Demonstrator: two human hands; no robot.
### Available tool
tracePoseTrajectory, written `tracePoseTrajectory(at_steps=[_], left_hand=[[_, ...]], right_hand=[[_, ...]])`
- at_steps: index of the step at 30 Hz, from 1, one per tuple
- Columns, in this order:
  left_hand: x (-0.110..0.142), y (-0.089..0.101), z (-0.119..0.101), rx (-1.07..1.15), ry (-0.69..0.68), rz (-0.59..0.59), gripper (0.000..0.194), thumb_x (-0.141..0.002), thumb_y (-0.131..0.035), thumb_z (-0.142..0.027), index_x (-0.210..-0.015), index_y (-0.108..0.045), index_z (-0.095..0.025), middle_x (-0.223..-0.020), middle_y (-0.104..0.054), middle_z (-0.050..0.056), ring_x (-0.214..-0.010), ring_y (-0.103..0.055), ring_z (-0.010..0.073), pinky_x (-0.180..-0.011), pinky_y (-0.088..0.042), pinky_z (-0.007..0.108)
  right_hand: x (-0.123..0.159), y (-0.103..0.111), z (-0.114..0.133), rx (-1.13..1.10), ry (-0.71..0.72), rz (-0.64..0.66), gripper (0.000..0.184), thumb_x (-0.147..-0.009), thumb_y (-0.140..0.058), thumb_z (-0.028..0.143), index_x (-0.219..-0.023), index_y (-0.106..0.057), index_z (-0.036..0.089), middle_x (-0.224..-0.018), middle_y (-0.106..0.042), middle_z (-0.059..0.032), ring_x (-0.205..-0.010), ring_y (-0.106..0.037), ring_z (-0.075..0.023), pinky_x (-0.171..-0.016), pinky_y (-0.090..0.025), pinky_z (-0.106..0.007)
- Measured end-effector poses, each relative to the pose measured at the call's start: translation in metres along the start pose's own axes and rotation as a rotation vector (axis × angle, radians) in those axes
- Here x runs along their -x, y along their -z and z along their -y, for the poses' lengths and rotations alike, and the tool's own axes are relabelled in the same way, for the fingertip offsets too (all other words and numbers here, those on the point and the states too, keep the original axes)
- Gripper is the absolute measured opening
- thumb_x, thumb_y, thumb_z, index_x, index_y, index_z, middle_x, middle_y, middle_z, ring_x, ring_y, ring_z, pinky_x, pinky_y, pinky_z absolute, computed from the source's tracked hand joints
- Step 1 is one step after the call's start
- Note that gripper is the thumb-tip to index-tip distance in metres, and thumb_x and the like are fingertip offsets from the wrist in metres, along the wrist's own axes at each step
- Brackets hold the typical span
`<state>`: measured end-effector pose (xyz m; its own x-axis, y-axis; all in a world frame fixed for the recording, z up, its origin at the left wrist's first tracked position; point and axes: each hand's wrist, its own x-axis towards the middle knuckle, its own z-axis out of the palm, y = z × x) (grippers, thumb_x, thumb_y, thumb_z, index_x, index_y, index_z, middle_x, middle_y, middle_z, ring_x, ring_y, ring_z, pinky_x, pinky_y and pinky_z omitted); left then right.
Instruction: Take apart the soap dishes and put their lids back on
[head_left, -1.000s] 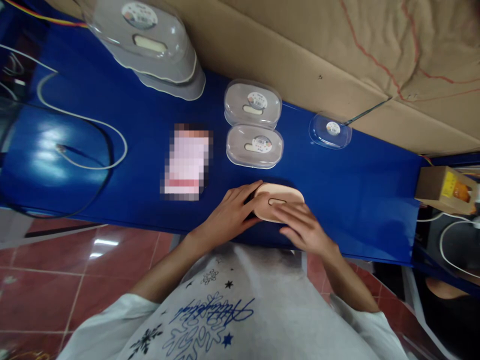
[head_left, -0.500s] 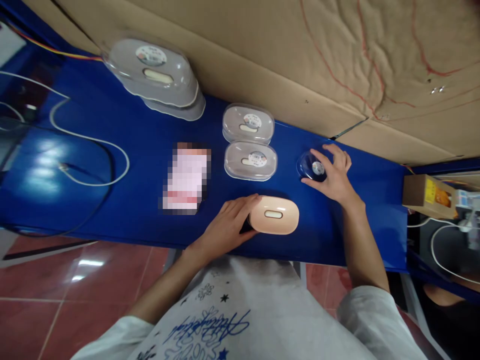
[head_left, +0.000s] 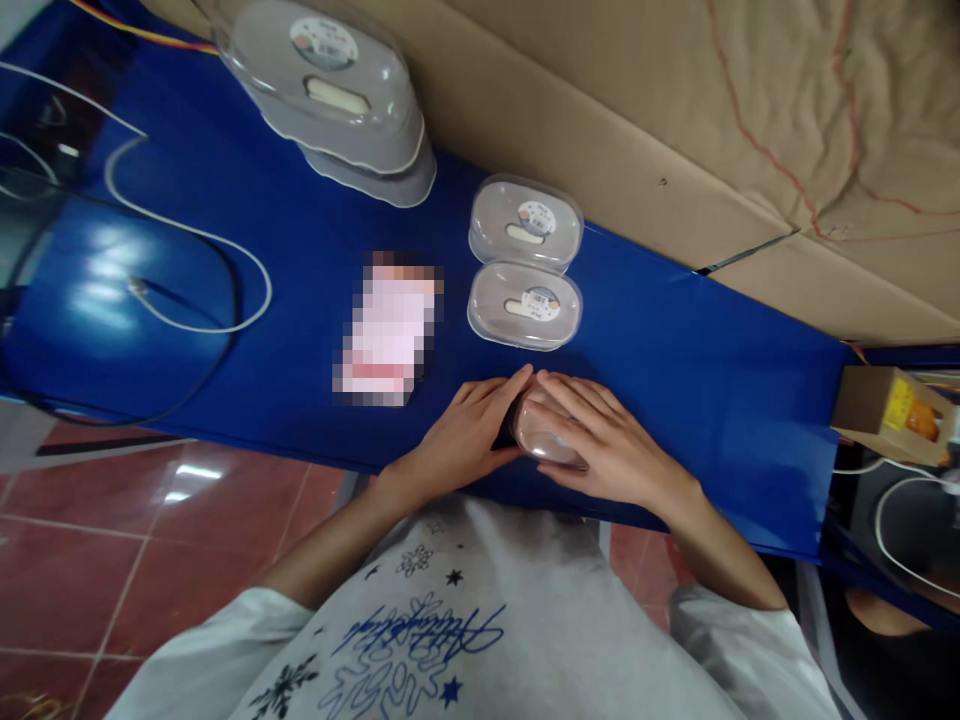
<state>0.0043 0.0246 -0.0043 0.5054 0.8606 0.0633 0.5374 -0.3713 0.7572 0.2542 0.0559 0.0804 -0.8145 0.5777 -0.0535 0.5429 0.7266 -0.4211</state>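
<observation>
Cover [head_left: 544, 458] of clear plastic, moments ago farther right on the blue counter [head_left: 697, 390], now appears seated over the peach box [head_left: 534, 432] at lower center, left hand [head_left: 469, 430] clasping its end, right hand [head_left: 611, 440] gripping from above.

Not a word readable: 3 white labels [head_left: 538, 302] on clear lids [head_left: 491, 300], barcodes blurred; blue script [head_left: 480, 635] crossing the shirt [head_left: 540, 590]; yellow label [head_left: 897, 403] on the box [head_left: 862, 398], illegible!
</observation>
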Motion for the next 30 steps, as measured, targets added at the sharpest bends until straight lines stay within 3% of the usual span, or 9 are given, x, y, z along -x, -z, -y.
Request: tracePoseTrajectory(at_steps=[6, 13, 19, 22, 25, 30], left_hand=[[0.0, 0.001, 0.0, -0.001, -0.014, 0.003, 0.099, -0.097, -0.077, -0.036, -0.173, -0.015, -0.025, -0.157, -0.06, 0.018, -0.142, -0.06, 0.0355, -0.113, -0.049, 0.051], [-0.001, 0.004, -0.004, -0.011, -0.027, 0.015, 0.085, -0.096, -0.078, -0.03, -0.167, -0.032, -0.023, -0.154, -0.064, 0.015, -0.141, -0.06, 0.033, -0.116, -0.046, 0.048], [-0.004, 0.01, -0.005, 0.017, -0.022, 0.041, 0.082, -0.095, -0.078, -0.027, -0.165, -0.035, -0.024, -0.158, -0.061, 0.013, -0.143, -0.058, 0.0326, -0.117, -0.045, 0.048], [-0.004, 0.008, -0.005, 0.025, -0.013, 0.023, 0.082, -0.094, -0.078, -0.029, -0.165, -0.036, -0.024, -0.159, -0.06, 0.014, -0.143, -0.058, 0.0341, -0.117, -0.046, 0.05], [-0.002, 0.005, -0.006, 0.007, -0.011, 0.017, 0.083, -0.095, -0.078, -0.031, -0.165, -0.035, -0.023, -0.158, -0.061, 0.015, -0.144, -0.058, 0.0346, -0.117, -0.047, 0.052], [0.002, 0.015, -0.011, -0.054, -0.092, -0.023, 0.092, -0.101, -0.072, -0.031, -0.173, -0.016, -0.022, -0.168, -0.048, 0.02, -0.154, -0.049, 0.0346, -0.121, -0.049, 0.053]], right_hand=[[0.001, -0.01, 0.0, 0.049, -0.02, -0.053, 0.069, -0.102, -0.071, 0.037, -0.164, -0.046, 0.019, -0.165, -0.054, -0.017, -0.157, -0.049, -0.034, -0.127, -0.045, -0.058], [0.008, -0.02, -0.001, 0.143, -0.009, -0.109, 0.07, -0.102, -0.069, 0.044, -0.164, -0.046, 0.02, -0.164, -0.057, -0.0143, -0.155, -0.051, -0.0325, -0.125, -0.045, -0.053], [0.01, -0.029, -0.012, 0.155, 0.04, -0.165, 0.084, -0.101, -0.065, 0.067, -0.167, -0.043, 0.019, -0.162, -0.058, -0.0168, -0.152, -0.054, -0.0365, -0.118, -0.049, -0.053], [0.013, -0.033, -0.016, 0.109, 0.051, -0.25, 0.085, -0.098, -0.064, 0.072, -0.167, -0.043, 0.026, -0.159, -0.061, -0.0144, -0.15, -0.056, -0.039, -0.12, -0.048, -0.057], [0.016, -0.034, -0.012, 0.133, 0.055, -0.34, 0.073, -0.098, -0.072, 0.061, -0.161, -0.05, 0.031, -0.145, -0.071, -0.0094, -0.141, -0.064, -0.0373, -0.12, -0.047, -0.059], [0.031, -0.023, -0.011, 0.19, -0.013, -0.292, 0.062, -0.098, -0.076, 0.043, -0.153, -0.056, 0.025, -0.143, -0.073, -0.012, -0.14, -0.065, -0.0347, -0.117, -0.05, -0.053]])
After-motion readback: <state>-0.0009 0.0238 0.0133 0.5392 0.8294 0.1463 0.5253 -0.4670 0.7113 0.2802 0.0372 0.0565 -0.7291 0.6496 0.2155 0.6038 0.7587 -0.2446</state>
